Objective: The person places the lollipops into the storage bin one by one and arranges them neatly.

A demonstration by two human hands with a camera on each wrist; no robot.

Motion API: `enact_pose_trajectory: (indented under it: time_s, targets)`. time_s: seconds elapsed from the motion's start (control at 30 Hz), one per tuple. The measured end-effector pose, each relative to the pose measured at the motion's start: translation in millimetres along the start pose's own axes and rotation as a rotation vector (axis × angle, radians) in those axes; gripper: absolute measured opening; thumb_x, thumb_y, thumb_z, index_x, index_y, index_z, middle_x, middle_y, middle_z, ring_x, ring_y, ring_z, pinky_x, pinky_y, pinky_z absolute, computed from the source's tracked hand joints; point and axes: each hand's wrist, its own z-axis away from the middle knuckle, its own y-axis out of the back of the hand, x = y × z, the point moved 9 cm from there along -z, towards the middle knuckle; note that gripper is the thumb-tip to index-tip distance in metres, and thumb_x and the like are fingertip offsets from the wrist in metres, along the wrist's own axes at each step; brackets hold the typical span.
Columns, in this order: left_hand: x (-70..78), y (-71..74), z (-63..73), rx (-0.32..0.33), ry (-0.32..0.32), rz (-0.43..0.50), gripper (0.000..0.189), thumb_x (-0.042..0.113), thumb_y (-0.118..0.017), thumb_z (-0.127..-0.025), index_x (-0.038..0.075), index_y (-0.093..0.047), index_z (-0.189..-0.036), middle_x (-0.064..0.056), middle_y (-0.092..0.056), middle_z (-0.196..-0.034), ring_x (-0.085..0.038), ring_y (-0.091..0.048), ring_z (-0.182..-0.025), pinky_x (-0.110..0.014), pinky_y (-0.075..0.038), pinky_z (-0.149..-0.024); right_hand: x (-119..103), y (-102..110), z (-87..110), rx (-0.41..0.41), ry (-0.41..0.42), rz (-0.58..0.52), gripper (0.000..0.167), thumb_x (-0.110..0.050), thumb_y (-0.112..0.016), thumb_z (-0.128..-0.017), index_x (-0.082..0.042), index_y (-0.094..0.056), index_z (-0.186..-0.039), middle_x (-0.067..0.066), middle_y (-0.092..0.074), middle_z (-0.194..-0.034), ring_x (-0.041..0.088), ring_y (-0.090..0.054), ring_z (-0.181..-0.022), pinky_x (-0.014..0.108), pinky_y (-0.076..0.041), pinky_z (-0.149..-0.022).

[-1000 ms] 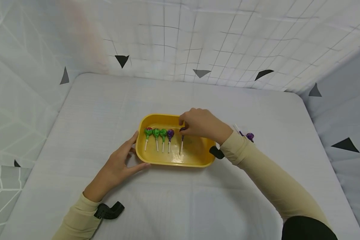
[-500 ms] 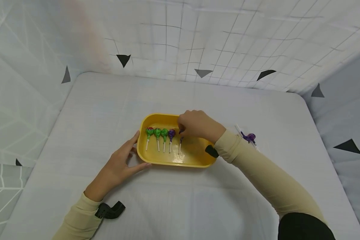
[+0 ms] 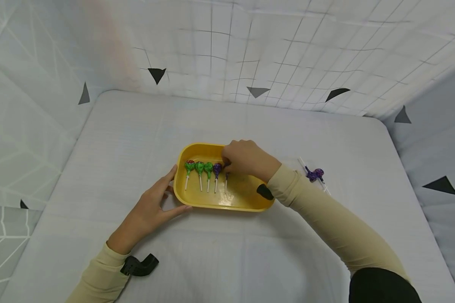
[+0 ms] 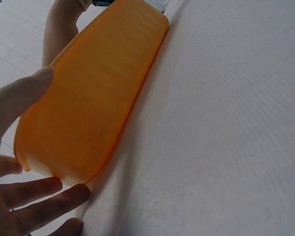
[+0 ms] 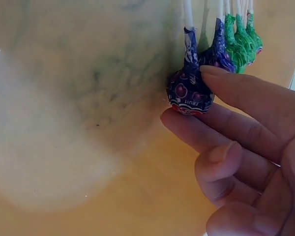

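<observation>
A yellow tray (image 3: pixel 246 194) stands on the white-covered table. Inside it, green lollipops (image 3: pixel 199 167) and a purple lollipop (image 3: pixel 217 169) lie side by side, sticks toward the person. My right hand (image 3: pixel 248 160) is over the tray, pinching another purple lollipop (image 5: pixel 189 91) by its wrapped head between thumb and finger, close beside the first purple one. In the head view only this lollipop's stick end shows below the hand. My left hand (image 3: pixel 148 210) spans the tray's left end, thumb at the near rim and straight fingers against the outer wall (image 4: pixel 88 108).
More purple lollipops (image 3: pixel 318 172) lie on the table to the right of the tray, near the right sleeve (image 3: pixel 326 210). White sheeting (image 3: pixel 227 50) with dark triangles rises behind the table and at both sides.
My right hand has shifted left with the purple lollipop, bringing it nearer the row. My left hand keeps its place at the tray. The lollipops on the right show more fully.
</observation>
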Motion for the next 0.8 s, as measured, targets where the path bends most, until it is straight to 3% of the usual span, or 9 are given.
enact_pose_trajectory:
  time_s: [0.33, 0.8]
  targets:
    - [1.0, -0.1, -0.1, 0.0, -0.007, -0.008, 0.113, 0.033, -0.091, -0.081, 0.015, -0.02, -0.167, -0.009, -0.061, -0.134, -0.021, -0.06, -0.102, -0.043, -0.056, -0.088, 0.2, -2.6, -2.6, 0.009, 0.003, 0.01, 0.023, -0.033, -0.079, -0.093, -0.014, -0.072, -0.084, -0.001, -0.068, -0.078, 0.016, -0.058, -0.068, 0.031, -0.048, -0.06]
    - [0.3, 0.0, -1.2, 0.003, -0.004, -0.002, 0.113, 0.034, -0.091, -0.08, 0.014, -0.02, -0.166, -0.008, -0.062, -0.128, -0.021, -0.061, -0.102, -0.042, -0.056, -0.087, -0.5, -3.2, -1.2, 0.006, 0.01, 0.007, 0.018, -0.031, -0.079, -0.093, -0.014, -0.075, -0.094, 0.0, -0.073, -0.089, 0.017, -0.063, -0.076, 0.036, -0.056, -0.069]
